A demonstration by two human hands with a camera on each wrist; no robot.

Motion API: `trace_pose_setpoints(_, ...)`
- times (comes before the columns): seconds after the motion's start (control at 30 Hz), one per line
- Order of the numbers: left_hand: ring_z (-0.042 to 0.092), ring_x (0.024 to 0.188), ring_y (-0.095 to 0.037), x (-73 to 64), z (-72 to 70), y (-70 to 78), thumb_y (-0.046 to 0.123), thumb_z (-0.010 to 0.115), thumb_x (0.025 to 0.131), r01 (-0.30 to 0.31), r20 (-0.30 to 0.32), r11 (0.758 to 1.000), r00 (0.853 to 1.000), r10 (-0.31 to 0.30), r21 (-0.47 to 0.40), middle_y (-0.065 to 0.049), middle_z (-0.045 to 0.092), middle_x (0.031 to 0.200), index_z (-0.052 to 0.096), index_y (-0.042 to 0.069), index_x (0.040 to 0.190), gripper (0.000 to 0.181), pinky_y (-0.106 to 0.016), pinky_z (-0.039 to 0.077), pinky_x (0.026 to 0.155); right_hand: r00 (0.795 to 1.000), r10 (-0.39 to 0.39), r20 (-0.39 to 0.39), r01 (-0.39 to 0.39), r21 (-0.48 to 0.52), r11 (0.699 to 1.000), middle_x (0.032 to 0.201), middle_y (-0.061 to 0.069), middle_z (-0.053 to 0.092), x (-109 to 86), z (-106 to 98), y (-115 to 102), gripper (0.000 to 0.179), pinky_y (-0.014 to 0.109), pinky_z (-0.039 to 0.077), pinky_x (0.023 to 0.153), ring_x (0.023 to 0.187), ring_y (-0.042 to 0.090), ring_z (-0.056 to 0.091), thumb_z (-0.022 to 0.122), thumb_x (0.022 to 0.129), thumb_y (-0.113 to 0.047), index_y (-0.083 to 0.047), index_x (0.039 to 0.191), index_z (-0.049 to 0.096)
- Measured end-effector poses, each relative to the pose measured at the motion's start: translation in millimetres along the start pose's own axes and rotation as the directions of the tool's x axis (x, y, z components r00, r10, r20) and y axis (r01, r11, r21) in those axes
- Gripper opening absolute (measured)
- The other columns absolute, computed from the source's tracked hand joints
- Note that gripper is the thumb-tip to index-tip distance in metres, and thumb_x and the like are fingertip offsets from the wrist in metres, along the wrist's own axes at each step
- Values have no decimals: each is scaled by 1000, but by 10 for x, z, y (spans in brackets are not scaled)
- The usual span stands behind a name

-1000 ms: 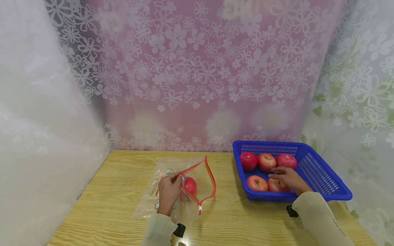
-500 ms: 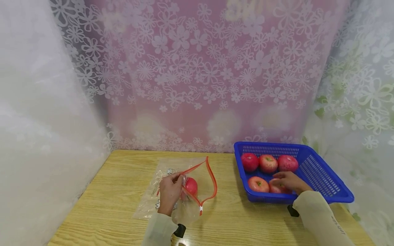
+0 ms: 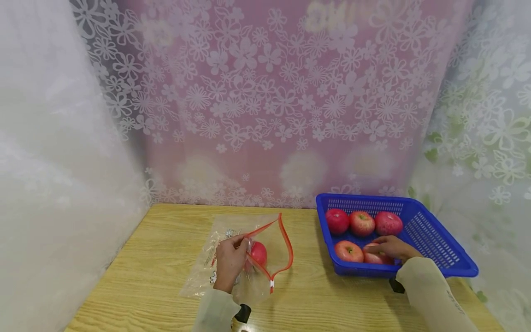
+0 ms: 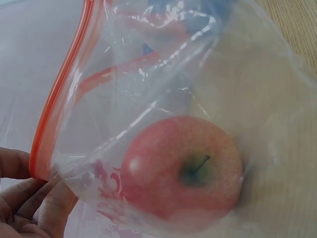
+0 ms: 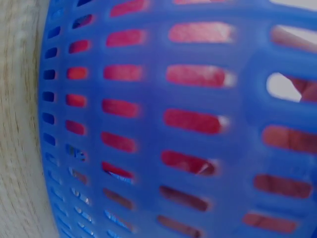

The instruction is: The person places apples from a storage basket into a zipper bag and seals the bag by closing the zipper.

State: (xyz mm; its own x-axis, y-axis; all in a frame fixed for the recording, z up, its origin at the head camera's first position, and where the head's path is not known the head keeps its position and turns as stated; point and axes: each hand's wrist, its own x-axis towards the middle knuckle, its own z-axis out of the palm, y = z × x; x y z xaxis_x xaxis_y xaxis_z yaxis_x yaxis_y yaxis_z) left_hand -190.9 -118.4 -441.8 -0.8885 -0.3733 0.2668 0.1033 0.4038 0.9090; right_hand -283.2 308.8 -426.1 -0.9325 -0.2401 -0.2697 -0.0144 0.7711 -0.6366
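Floral-curtained booth (image 3: 269,115), wooden table (image 3: 145,263)

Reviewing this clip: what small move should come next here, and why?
Probably the right hand should secure its grip on the near-row apple and lift it. Its fingers lie over that apple in the basket, while the left hand pinches the rim of the bag, whose mouth gapes open with one apple inside.

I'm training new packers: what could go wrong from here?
The clear plastic bag with orange-red zip edges is pinched at one side by the left hand, so its mouth might fold shut. The round red apple under the right hand could slip or bump the neighbouring red apple in the blue plastic basket.
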Motion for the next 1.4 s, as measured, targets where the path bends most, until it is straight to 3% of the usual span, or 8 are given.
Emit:
trace_pose_setpoints(0.2, 64, 82, -21, 2, 8, 2, 12, 63, 91, 37, 12, 999, 999, -37, -6, -10, 72, 91, 75, 1, 102, 20, -30, 55, 65, 999, 8, 47, -7, -25, 1000, 114, 26, 60, 16, -25, 17, 51, 55, 42, 93, 108, 40, 54, 63, 92, -35, 11, 112, 62)
trace_pose_setpoints(0.5, 65, 80, -19, 19, 6, 16, 12, 63, 91, 23, 8, 1000, 1000, -22, -5, -9, 72, 89, 75, 1, 101, 19, -30, 54, 63, 997, 4, 72, -4, -3, 1000, 109, 17, 64, 24, -45, 25, 45, 51, 43, 93, 105, 31, 55, 64, 92, -37, 5, 107, 67)
trace_pose_setpoints(0.87, 64, 82, -20, 12, -6, 3, 12, 62, 91, 43, 25, 999, 999, -42, -11, -10, 72, 93, 75, 1, 103, 20, -27, 53, 61, 999, -11, 48, 11, 8, 1000, 114, 21, 62, 10, -24, 42, 49, 53, 42, 94, 108, 35, 54, 64, 92, -37, 7, 112, 64)
trace_pose_setpoints(1.13, 65, 79, -21, 4, -14, -9, 9, 62, 90, 11, 12, 1000, 1000, -11, -13, -12, 72, 91, 75, -1, 101, 19, -29, 54, 62, 997, -66, 51, 66, -7, 998, 121, 28, 57, 26, -24, 59, 51, 56, 40, 96, 113, 43, 51, 61, 94, -34, 11, 119, 59)
trace_pose_setpoints(1.4, 65, 79, -20, 2, -26, -22, 7, 62, 89, -10, 2, 1000, 1000, 10, -7, -11, 72, 88, 75, -1, 100, 18, -29, 53, 61, 997, -64, 50, 64, -2, 998, 125, 34, 52, 1, -23, 36, 54, 57, 40, 95, 115, 48, 48, 61, 94, -35, 11, 122, 57)
